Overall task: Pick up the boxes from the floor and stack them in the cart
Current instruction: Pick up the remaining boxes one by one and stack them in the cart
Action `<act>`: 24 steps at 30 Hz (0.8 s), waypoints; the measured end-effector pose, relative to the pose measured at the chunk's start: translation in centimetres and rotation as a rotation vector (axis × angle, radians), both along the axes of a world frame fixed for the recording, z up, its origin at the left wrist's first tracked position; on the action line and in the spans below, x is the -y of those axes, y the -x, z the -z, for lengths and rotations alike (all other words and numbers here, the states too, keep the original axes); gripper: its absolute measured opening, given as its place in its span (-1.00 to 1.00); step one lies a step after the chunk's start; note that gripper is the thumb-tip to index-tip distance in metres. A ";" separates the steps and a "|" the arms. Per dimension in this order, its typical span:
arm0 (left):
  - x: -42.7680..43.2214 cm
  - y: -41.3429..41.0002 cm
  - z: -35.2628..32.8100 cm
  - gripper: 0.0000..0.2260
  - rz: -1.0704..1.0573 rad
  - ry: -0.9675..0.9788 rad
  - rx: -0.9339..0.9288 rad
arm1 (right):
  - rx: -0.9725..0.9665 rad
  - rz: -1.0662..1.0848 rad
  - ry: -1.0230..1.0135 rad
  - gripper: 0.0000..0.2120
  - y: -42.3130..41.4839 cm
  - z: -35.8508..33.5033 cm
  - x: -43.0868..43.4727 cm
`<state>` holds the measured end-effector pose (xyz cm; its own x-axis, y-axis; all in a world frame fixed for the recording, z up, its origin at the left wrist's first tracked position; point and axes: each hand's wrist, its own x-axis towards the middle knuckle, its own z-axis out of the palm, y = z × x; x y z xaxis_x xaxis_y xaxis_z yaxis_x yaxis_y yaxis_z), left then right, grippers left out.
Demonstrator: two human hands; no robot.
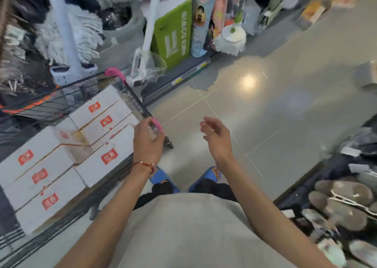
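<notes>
6 red labels counted on the white boxes; probably more boxes than that, since some faces are hidden or blurred. All counted boxes sit inside the cart, packed side to side and filling it up to about rim level.

Orientation: boxes lie flat, labels up toward the camera. Long axes look parallel to one another and roughly crosswise to the handle, i.e. along the cart's length. Judgement: laid this way so the long sides nest against each other and no gap is wasted.

Left hand: at the near, pink-capped end of the handle, fingers curled round the bar. Motion blur hides the fingertips, but it reads as a grip. Likely purpose: steadying or steering the cart.

Right hand: in the air beside the handle's near end, clear of the cart, touching nothing. Fingers loosely spread, slightly bent, palm turned inward. Holds nothing.

Floor beyond the handle: no white box visible on the tiles near the cart. 1 grey shape well away from the cart at the frame edge; too blurred to say what it is.

Shelf beyond the cart's far end carries mops and a green carton.

Judgement: loading looks complete or nearly so, unless more boxes lie out of view.
</notes>
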<state>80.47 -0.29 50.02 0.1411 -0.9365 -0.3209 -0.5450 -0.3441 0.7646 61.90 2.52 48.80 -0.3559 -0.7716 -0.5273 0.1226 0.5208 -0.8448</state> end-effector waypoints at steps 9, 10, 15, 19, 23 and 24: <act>2.4 18.5 -2.0 -0.64 0.232 0.034 -0.132 | -0.018 0.306 0.023 -0.83 15.3 -1.9 -3.9; 2.7 20.4 -2.2 -0.65 0.259 0.033 -0.157 | -0.011 0.353 0.018 -0.83 16.8 -2.0 -4.1; 4.6 29.2 -2.9 -0.72 0.425 0.020 -0.244 | 0.033 0.514 0.021 -0.81 24.0 -3.3 -4.4; 7.4 36.1 -2.4 -0.72 0.542 -0.038 -0.292 | 0.043 0.611 0.048 -0.80 30.0 -4.0 -3.0; 11.1 43.7 -1.5 -0.74 0.652 -0.089 -0.304 | 0.021 0.694 0.042 -0.81 37.0 -4.2 0.0; 12.2 45.8 -1.3 -0.75 0.678 -0.098 -0.310 | 0.015 0.712 0.041 -0.81 38.8 -4.1 1.0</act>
<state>34.70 -12.50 51.35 -0.5664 -0.7514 -0.3386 -0.4267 -0.0841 0.9005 23.11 1.48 52.91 -0.7733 -0.3739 -0.5121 0.4332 0.2782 -0.8573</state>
